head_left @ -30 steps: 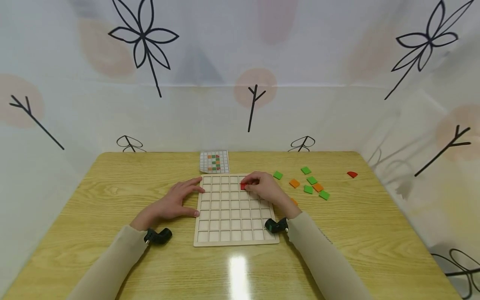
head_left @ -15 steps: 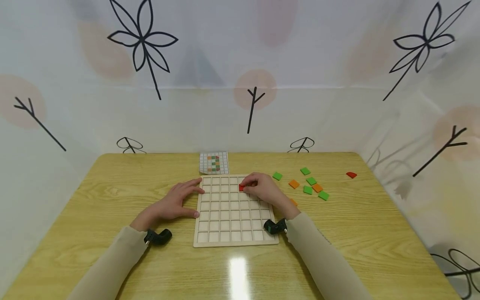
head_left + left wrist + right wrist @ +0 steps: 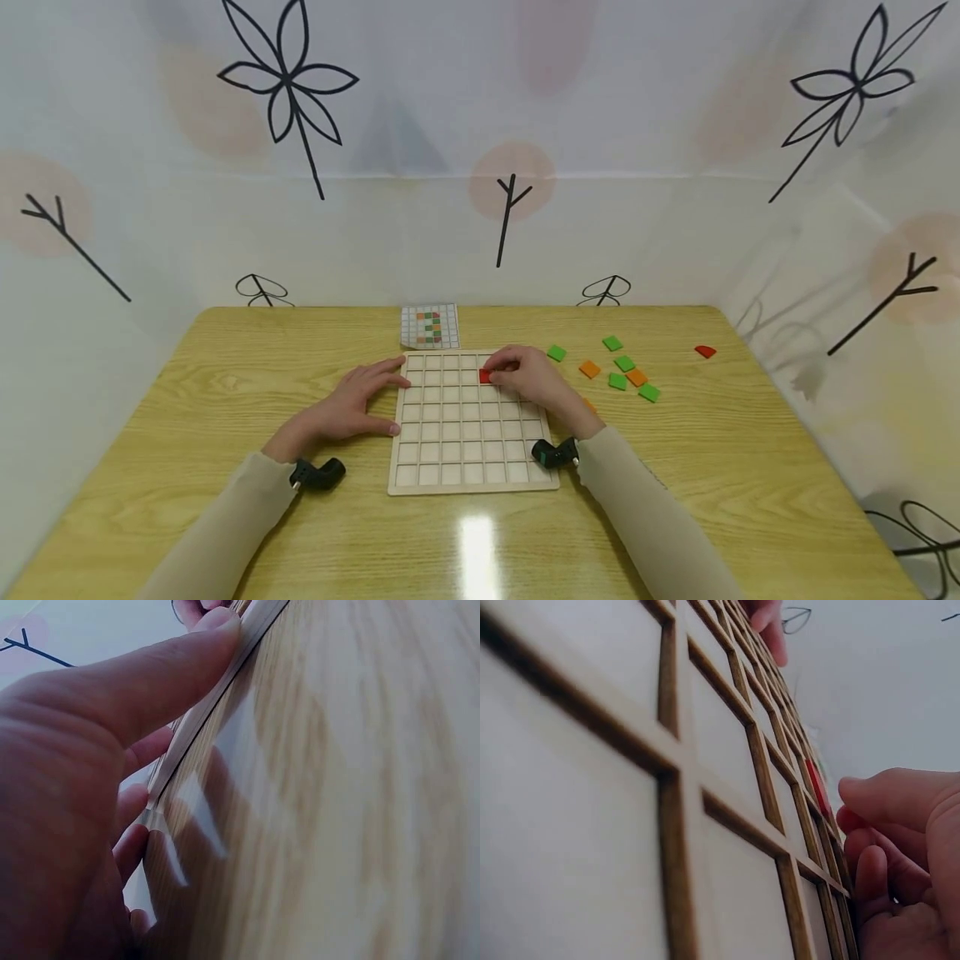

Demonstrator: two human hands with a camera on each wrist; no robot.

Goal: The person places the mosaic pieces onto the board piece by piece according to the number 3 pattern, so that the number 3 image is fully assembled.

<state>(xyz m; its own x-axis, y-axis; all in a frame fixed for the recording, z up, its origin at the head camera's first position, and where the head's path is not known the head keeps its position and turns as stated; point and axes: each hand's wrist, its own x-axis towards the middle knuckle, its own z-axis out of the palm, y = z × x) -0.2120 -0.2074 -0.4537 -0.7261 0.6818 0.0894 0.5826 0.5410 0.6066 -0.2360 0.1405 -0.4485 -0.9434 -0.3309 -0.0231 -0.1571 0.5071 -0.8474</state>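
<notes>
A wooden grid board (image 3: 471, 452) lies flat on the table. My left hand (image 3: 345, 408) rests at its left edge, fingers spread, with the thumb and fingertips touching the frame. The left wrist view shows the thumb (image 3: 150, 682) lying along the board's side. Over the upper part of the board, my right hand (image 3: 528, 377) holds a small red tile (image 3: 484, 377) with its thumb and fingertips at one of the cells. In the right wrist view the red tile (image 3: 817, 786) sits at the cell's ridges, right beside the thumb; the fingers partly hide its far side.
Behind the board lies a printed pattern card (image 3: 429, 326) with coloured squares. Several loose green tiles (image 3: 624, 363) and orange tiles (image 3: 589, 368) are scattered to the right. A red rounded piece (image 3: 705, 352) lies farther right. A patterned cloth stands behind the table.
The right fingers shift very slightly over the red tile, which shows a little more of its face. The left hand keeps its place at the board's edge.
</notes>
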